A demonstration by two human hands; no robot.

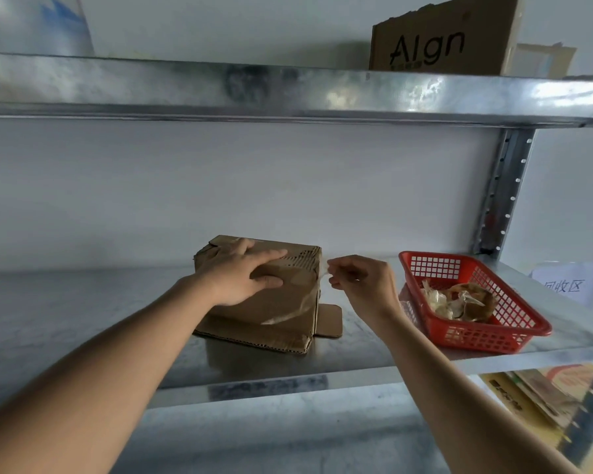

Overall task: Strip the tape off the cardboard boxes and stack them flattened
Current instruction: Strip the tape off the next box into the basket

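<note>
A small brown cardboard box (274,313) stands on the metal shelf (83,302), its bottom flaps splayed out. Clear tape (293,311) still clings to its front face and runs up to its right top corner. My left hand (240,275) lies flat on the box top, pressing it down. My right hand (363,280) hovers just right of the box, thumb and fingers pinched on the free end of the clear tape strip.
A red plastic basket (514,333) at the right holds crumpled tape scraps. An upper shelf beam (288,94) runs overhead with a printed carton (442,39) on it. A paper label (565,285) sits far right. Flattened cardboard (545,395) lies on the shelf below.
</note>
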